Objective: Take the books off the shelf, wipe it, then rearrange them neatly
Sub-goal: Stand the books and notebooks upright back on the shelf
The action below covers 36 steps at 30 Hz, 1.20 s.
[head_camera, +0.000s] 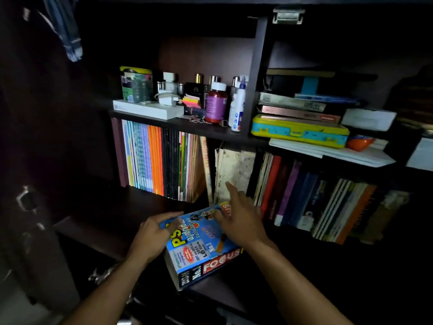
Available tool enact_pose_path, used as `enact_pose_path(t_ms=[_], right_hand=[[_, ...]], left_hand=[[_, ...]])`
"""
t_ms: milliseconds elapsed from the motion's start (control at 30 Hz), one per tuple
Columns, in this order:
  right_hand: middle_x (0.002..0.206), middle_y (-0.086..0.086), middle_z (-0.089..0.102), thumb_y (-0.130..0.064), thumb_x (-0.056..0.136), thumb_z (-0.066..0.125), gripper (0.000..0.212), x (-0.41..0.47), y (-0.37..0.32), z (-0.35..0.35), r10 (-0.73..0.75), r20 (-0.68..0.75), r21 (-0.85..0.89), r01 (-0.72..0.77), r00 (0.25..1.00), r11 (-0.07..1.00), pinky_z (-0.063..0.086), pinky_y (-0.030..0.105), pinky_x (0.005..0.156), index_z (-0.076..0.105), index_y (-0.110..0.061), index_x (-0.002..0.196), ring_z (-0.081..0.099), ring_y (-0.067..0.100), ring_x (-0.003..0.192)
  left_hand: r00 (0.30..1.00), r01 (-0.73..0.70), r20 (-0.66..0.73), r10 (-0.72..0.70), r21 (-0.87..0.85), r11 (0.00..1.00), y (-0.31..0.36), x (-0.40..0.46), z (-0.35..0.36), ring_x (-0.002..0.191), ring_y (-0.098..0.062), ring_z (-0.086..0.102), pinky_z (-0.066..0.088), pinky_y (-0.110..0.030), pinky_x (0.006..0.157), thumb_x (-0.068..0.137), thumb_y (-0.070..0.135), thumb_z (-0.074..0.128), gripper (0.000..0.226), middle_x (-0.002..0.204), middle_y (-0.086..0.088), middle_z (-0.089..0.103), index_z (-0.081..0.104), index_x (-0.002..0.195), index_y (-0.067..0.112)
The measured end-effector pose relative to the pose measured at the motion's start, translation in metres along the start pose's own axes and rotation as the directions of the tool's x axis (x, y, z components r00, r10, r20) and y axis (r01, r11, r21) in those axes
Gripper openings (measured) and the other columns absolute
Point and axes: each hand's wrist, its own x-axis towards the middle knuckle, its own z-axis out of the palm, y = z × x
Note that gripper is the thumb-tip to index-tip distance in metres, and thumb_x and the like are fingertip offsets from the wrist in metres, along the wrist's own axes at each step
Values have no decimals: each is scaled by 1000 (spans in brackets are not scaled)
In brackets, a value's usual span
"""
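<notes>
Our forearms come in from the bottom edge, and between them lies the thick blue book (203, 245), flat on its back cover on the lower shelf (93, 228), its spine end jutting toward us past the shelf's front edge; we judge it lies flat like this because it is either just off the row or about to go back into it, and we cannot tell which.

Fingers of our left hand (152, 238) curl over the book's left edge, thumb side on the cover, holding it steady; that grip looks meant to keep the heavy volume from sliding off the shelf. Fingers of our right hand (239, 219) are spread and fairly straight, the palm low over the far right corner of the cover, the forefinger pointing up toward the stained pale book (234, 174) that leans in the gap behind; whether the palm actually presses the cover we cannot tell.

Further out, the upright books on the left (159, 163) stand tight and squared, while the leaning books on the right (316, 198) slump rightward, probably because the gap in the middle leaves them unsupported; so the shelf still holds most of its books, and no cloth is in view.

Above, the upper shelf (210, 131) carries bottles (215, 102), a white box (147, 110) and a yellow-and-blue case (300, 131) under stacked books.
</notes>
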Motion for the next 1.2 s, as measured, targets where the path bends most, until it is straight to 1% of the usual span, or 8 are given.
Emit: enact_pose_path(t_ms=[167, 367, 467, 600, 700, 800, 967, 1200], right_hand=[[123, 11, 57, -36, 96, 57, 43, 14, -10, 14, -139, 79, -114, 147, 987, 982, 45, 39, 96, 56, -13, 133, 51, 33, 119], [126, 15, 61, -35, 89, 66, 62, 67, -63, 45, 80, -26, 201, -73, 996, 977, 56, 39, 86, 37, -9, 137, 63, 34, 110], [139, 12, 57, -30, 87, 71, 72, 82, -80, 57, 268, -34, 593, -196, 963, 781, 52, 30, 88, 26, -17, 141, 62, 31, 115], [159, 8, 33, -23, 89, 71, 89, 95, -87, 67, 343, 23, 766, -237, 939, 598, 41, 27, 101, 15, -25, 158, 46, 29, 137], [156, 3, 37, -28, 88, 73, 91, 94, -77, 70, 237, 115, 713, -246, 965, 656, 40, 43, 114, 18, -31, 160, 45, 24, 138], [138, -5, 55, -24, 91, 71, 63, 84, -56, 53, 124, 135, 694, -184, 983, 696, 48, 30, 98, 45, -23, 149, 55, 13, 122], [87, -7, 71, -19, 87, 68, 6, 46, 5, 25, 219, -347, 507, -14, 912, 862, 54, 30, 76, 70, -21, 91, 67, 11, 82], [120, -2, 54, -16, 87, 71, 44, 22, 50, 8, 245, -357, 508, -32, 902, 861, 49, 30, 90, 54, -18, 128, 58, 13, 104]], left_hand=[[997, -18, 74, 18, -2, 1000, 6, -8, -5, 81, -9, 76, 60, -41, 84, 92, 57, 61, 30, 90, 9, 78, 74, 108, 35], [998, -45, 34, 45, -11, 999, 8, -11, -8, 80, -8, 75, 60, -41, 82, 92, 55, 61, 22, 88, 8, 78, 73, 95, 36], [996, -73, 42, 72, 22, 997, 8, -11, -9, 82, -4, 74, 59, -38, 81, 89, 63, 58, 35, 90, 10, 77, 72, 98, 32], [997, -63, 33, 63, 18, 998, 7, -10, -8, 78, -4, 74, 57, -31, 74, 93, 56, 59, 31, 87, 11, 77, 73, 96, 29], [998, -61, 27, 60, 33, 998, 8, -10, -6, 75, -2, 73, 55, -27, 71, 97, 46, 62, 22, 85, 12, 77, 73, 95, 28], [998, -56, 18, 56, 52, 997, 8, -10, -6, 74, -1, 73, 54, -27, 69, 97, 43, 63, 20, 84, 13, 76, 73, 95, 27], [1000, -17, 26, 15, 80, 997, 12, -12, -5, 68, -6, 74, 54, -22, 61, 98, 38, 64, 15, 80, 9, 77, 73, 95, 26], [1000, 26, 14, -28, 140, 990, 19, -13, -2, 68, -11, 74, 57, -38, 71, 100, 35, 63, 16, 78, 5, 77, 74, 98, 24]])
